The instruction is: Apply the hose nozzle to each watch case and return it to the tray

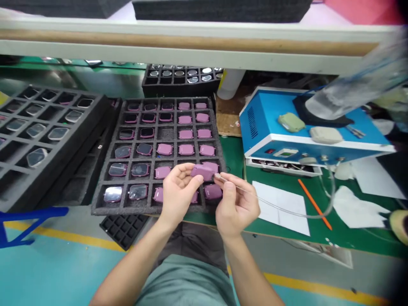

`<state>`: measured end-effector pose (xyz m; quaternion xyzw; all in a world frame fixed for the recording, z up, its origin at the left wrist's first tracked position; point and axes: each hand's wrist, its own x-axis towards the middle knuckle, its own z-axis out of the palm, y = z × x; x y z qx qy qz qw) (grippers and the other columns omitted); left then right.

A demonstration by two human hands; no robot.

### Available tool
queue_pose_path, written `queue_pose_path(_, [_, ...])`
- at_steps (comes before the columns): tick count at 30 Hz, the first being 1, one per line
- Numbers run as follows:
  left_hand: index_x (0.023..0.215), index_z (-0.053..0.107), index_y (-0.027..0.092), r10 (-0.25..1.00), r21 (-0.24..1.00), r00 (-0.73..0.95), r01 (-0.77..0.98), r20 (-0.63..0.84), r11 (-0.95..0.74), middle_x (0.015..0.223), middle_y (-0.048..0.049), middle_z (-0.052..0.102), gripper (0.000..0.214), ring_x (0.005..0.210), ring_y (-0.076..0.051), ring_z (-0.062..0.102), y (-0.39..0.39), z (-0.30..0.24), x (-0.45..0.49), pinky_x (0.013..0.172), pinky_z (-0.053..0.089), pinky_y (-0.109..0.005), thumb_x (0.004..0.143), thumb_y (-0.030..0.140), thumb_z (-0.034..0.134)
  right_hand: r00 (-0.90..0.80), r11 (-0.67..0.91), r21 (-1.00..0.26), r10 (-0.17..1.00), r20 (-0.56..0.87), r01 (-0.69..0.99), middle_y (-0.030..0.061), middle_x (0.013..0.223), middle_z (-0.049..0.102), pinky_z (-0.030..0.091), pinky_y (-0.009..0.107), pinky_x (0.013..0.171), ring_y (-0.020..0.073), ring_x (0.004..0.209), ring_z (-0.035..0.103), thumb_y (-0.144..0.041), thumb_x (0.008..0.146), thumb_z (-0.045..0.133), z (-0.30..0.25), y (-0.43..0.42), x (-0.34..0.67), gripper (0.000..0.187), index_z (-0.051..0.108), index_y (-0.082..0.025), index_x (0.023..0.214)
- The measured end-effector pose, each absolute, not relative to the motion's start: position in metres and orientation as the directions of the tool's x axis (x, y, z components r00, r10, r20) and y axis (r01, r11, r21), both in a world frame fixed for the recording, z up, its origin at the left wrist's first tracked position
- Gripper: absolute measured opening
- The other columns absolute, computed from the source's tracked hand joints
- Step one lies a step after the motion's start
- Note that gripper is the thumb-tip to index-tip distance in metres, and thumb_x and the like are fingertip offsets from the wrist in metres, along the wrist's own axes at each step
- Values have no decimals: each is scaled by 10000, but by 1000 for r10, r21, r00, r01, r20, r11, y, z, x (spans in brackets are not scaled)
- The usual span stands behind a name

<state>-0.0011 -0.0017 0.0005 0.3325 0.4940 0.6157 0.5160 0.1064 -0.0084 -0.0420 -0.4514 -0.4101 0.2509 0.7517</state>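
My left hand point(177, 192) is closed on a purple watch case point(202, 171), held just above the front right of a black foam tray point(108, 146). My right hand point(235, 203) pinches a thin tool point(223, 179) with a clear tube point(280, 208) trailing from it. The tool's tip touches the right end of the case. The tray's cells hold several purple cases point(186, 134) on the right and several screen-up watches point(140, 169) on the left.
A second foam tray point(98, 106) of glass-faced parts sits at left, another point(149, 87) behind. A blue machine point(255, 127) stands right, on a green mat point(321, 236) with white paper point(287, 221), an orange pencil point(315, 204) and white cloth point(360, 208). A shelf point(191, 44) runs overhead.
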Motion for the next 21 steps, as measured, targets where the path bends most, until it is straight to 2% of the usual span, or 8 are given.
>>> queue_pose_path(3, [1038,756,160,954,969,-295,-245,-51,-24,982,-68,827,317,888,-157,784,-1,-7,6,843,628,-247,750,189,885,536,498,-867,732,421,0,45,994,798,723,340,793,178,886,823,-217,981,703,-43,-7,107,84,754,-198,1045])
queue_pose_path(7, [1041,806,164,963,985,-270,-162,18,-63,950,-67,838,314,818,-168,780,-2,-9,7,789,639,-258,744,208,899,522,517,-855,718,461,44,60,1005,802,717,421,851,218,950,828,-227,996,680,-44,-7,110,85,723,-200,1065])
queue_pose_path(12, [1053,848,188,962,994,-268,-74,62,-84,954,-59,845,289,799,-184,777,-7,-11,9,799,646,-291,769,224,885,451,557,-826,716,532,90,46,949,805,705,476,879,245,964,827,-214,982,690,-44,-9,112,56,725,-206,1025])
queue_pose_path(21, [1060,870,233,958,994,-268,-6,100,-105,975,-43,844,284,808,-193,759,-8,-13,7,827,639,-328,776,222,887,422,527,-840,737,527,129,54,953,819,700,495,886,250,975,821,-219,986,680,-41,-9,112,59,726,-223,1023])
